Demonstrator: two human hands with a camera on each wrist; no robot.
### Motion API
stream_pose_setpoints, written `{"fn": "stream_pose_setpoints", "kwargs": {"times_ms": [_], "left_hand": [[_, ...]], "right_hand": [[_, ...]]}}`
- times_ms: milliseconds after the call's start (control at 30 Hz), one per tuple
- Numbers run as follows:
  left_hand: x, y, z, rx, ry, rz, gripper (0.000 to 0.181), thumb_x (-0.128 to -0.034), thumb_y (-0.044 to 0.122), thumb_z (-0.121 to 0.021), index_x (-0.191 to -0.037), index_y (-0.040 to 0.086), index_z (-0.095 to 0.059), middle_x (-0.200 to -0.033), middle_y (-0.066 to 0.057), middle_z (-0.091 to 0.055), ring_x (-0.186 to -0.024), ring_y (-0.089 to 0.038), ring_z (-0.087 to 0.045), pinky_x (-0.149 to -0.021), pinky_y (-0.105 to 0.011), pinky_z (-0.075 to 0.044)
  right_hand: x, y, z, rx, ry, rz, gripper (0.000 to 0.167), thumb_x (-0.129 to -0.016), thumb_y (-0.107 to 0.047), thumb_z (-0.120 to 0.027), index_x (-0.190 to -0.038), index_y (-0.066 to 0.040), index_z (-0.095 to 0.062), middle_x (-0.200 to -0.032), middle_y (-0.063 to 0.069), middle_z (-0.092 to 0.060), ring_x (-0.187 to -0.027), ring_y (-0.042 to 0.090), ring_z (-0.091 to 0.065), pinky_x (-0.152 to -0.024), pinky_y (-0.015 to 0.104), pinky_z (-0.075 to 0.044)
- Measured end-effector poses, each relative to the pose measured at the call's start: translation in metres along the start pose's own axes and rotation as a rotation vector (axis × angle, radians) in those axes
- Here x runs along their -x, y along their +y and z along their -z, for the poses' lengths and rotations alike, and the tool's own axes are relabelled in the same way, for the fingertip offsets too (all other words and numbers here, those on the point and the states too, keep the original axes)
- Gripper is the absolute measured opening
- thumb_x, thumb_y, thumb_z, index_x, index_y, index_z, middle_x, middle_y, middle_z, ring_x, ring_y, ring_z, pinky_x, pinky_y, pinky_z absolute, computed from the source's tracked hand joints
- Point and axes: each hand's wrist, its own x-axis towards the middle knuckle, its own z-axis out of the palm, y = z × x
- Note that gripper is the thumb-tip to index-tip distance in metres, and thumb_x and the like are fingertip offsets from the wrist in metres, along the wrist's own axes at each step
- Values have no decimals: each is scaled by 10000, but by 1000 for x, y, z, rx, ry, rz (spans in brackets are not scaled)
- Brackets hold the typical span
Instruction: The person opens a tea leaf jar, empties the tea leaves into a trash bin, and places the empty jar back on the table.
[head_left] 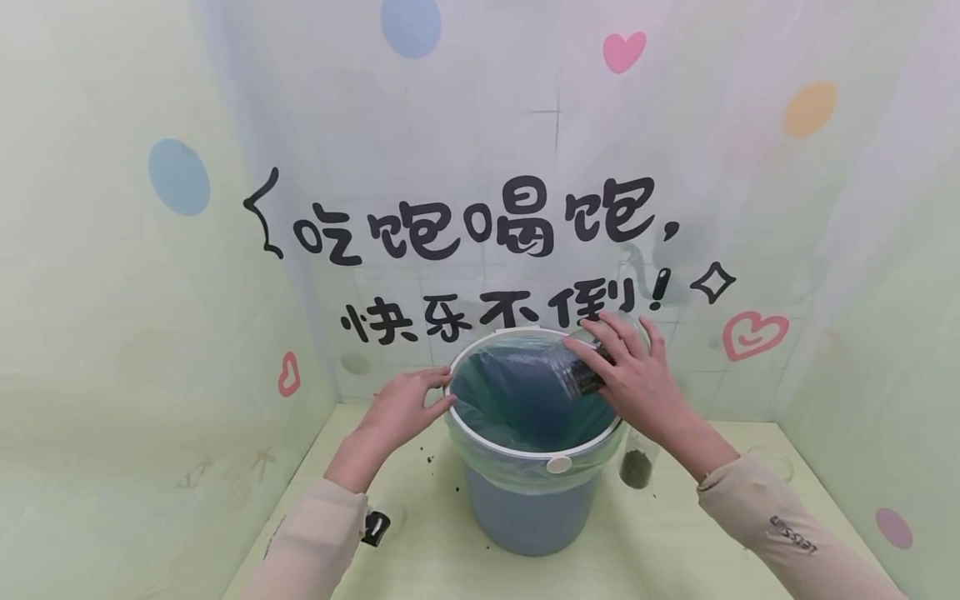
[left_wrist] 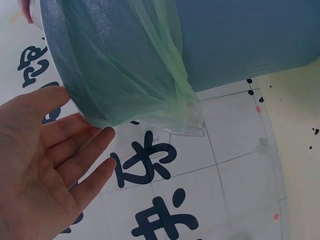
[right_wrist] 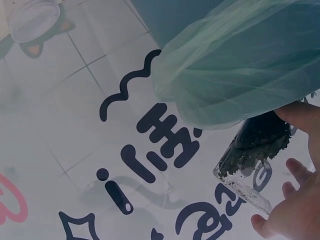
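Observation:
A blue bucket (head_left: 528, 517) with a white rim is lined with a thin green plastic bag (head_left: 502, 400), folded over the rim. My right hand (head_left: 637, 383) grips a clear jar (head_left: 585, 367) partly filled with dark, crumbly material. The jar is tilted, its mouth over the bucket's opening. In the right wrist view the dark contents (right_wrist: 260, 145) lie along one side of the jar, whose mouth is hidden behind the bag. My left hand (head_left: 405, 408) touches the left side of the rim with its thumb and fingertips, the other fingers loosely bent.
Behind the bucket's right side, a clear container (head_left: 637, 467) with dark grains stands on the pale table (head_left: 637, 550). A small black item (head_left: 375, 527) lies by the left sleeve. Dark crumbs (head_left: 430, 458) are scattered left of the bucket. Printed walls (head_left: 480, 125) enclose three sides.

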Motion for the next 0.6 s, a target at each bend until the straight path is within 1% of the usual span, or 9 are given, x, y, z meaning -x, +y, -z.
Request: {"fn": "stream_pose_setpoints", "kwargs": {"times_ms": [233,333,500,600], "left_hand": [[0,1,1,1,-4,1,448,-959,318,-656,-1344,89,-630,-1461,-61,-570,-1302,-336,-577,-1071,-551,-479],[0,2,2,-5,-5,-6,446,-961,316,-654,-1345,89,-630,-1459,-66,-571,-1301,-338,-577,-1073,-545,-480],[0,3,2,-12,-6,-14,441,-961,308,-652,-1342,84,-632,-1454,-78,-575,-1297,-340,-581,-1070,-536,-485],[0,2,2,-13,-4,-13,438,-961,303,-653,-1339,83,-633,-1452,-81,-576,-1295,-339,-582,-1067,-532,-488]], "right_hand": [[1,0,0,3,6,8,848,-683,-30,-843,-1424,-272,-507,-1453,137,-492,-1412,360,-337,-1128,704,-232],[1,0,-1,18,15,7,814,-713,-6,-807,-1419,-280,-509,-1449,124,-497,-1410,356,-345,-1133,703,-230],[1,0,-1,36,10,14,769,-768,31,-740,-1426,-286,-501,-1469,108,-477,-1420,357,-349,-1143,700,-219],[1,0,-1,34,5,21,765,-777,45,-723,-1429,-287,-500,-1483,107,-465,-1433,357,-335,-1152,700,-205]]}}
